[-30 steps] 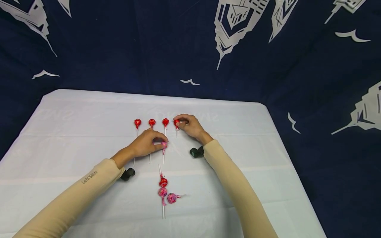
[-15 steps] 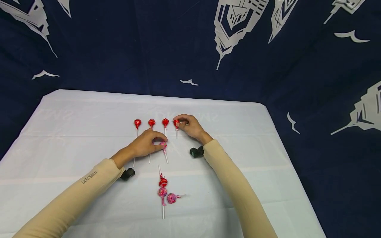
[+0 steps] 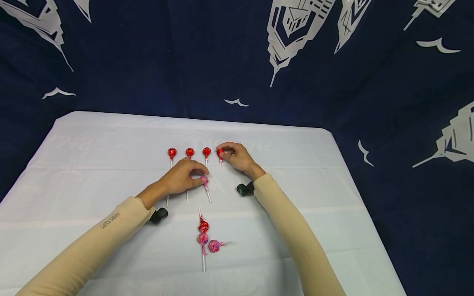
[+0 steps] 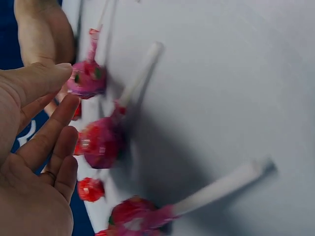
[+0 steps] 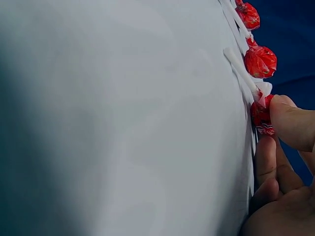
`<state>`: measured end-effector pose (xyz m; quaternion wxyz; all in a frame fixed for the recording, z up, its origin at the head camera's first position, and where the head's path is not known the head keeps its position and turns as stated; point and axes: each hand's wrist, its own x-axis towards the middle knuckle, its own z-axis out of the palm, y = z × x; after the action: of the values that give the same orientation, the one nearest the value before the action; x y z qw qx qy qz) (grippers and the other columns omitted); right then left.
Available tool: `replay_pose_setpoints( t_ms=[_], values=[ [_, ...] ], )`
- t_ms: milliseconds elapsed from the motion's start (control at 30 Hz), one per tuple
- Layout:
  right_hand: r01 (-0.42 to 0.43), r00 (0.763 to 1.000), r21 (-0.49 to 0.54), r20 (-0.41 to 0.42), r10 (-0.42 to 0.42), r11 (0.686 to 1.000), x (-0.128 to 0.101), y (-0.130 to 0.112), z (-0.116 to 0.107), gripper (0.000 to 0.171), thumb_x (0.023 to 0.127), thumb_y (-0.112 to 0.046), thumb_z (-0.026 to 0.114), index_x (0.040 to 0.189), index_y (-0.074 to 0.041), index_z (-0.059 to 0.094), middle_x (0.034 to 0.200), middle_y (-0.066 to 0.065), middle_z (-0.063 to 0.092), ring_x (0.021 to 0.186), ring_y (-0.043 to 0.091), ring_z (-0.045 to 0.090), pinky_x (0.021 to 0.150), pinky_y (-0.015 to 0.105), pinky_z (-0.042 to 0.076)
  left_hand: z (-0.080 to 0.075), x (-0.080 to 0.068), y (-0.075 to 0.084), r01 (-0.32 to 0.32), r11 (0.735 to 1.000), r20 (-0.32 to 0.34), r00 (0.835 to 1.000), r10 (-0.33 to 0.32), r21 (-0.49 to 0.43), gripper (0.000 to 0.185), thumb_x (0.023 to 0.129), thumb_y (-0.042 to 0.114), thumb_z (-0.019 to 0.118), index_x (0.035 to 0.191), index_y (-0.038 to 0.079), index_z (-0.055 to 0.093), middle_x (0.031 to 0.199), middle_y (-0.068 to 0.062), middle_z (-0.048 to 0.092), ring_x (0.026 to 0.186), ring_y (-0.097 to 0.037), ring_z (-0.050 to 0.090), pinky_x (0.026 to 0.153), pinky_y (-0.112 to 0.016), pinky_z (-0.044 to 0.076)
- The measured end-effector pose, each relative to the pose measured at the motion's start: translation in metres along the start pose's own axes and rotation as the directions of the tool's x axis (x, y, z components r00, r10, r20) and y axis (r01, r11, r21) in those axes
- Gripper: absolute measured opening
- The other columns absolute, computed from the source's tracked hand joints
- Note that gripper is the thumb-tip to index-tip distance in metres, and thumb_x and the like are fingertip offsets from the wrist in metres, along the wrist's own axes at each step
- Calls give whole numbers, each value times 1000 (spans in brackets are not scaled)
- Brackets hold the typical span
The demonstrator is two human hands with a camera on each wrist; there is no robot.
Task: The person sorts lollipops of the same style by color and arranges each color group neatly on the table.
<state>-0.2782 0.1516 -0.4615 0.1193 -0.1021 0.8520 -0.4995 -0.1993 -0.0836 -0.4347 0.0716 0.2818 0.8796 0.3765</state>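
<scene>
Hardly any change on the white table [image 3: 92, 135]. Right hand [image 3: 237, 157] still pinching the fourth red lollipop [image 3: 220, 153] in the row toward the far edge. Left hand [image 3: 181, 179] gripping, seemingly, the pink lollipop [image 3: 204, 179], stick now swung slightly askew mid-table.

The left sleeve [image 3: 111, 220] reads "Let'sSlim"; the tablecloth's [image 3: 314, 172] faint lettering is unreadable.
</scene>
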Motion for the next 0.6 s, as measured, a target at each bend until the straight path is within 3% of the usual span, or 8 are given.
replay_pose_setpoints(
  t_ms=[233, 333, 500, 600],
  values=[
    [0, 1000, -6, -3, 0, 1000, 1, 2, -1, 23, 96, -12, 67, 118, -16, 72, 87, -1, 56, 77, 13, 46, 70, 26, 37, -11, -15, 17, 9, 999, -53, 999, -11, -37, 26, 87, 13, 78, 113, 11, 74, 110, -8, 71, 105, -28, 58, 90, -46, 47],
    [2, 1000, -12, -4, -2, 1000, 1, 2, -1, 23, 96, -12, 67, 118, -16, 72, 87, -1, 56, 77, 13, 46, 70, 26, 37, -15, -25, 24, -12, 999, -55, 998, 9, -44, 26, 86, 13, 79, 112, 14, 75, 101, -4, 70, 100, -27, 57, 86, -43, 47],
    [14, 1000, 1, 1, -14, 1000, 0, 1, -1, 23, 96, -12, 67, 119, -13, 72, 101, 2, 63, 79, 12, 46, 71, 25, 37, -15, -45, 32, -58, 997, -52, 997, 55, -55, 28, 86, 13, 80, 112, 19, 75, 101, 5, 71, 92, -25, 55, 78, -38, 46],
    [8, 1000, 5, 3, -8, 1000, 0, 1, 0, 23, 96, -12, 67, 119, -13, 72, 105, 2, 64, 80, 12, 46, 72, 25, 38, -12, -57, 36, -75, 995, -51, 996, 72, -60, 29, 85, 13, 81, 112, 20, 75, 107, 5, 72, 97, -23, 58, 85, -41, 48]
  ],
)
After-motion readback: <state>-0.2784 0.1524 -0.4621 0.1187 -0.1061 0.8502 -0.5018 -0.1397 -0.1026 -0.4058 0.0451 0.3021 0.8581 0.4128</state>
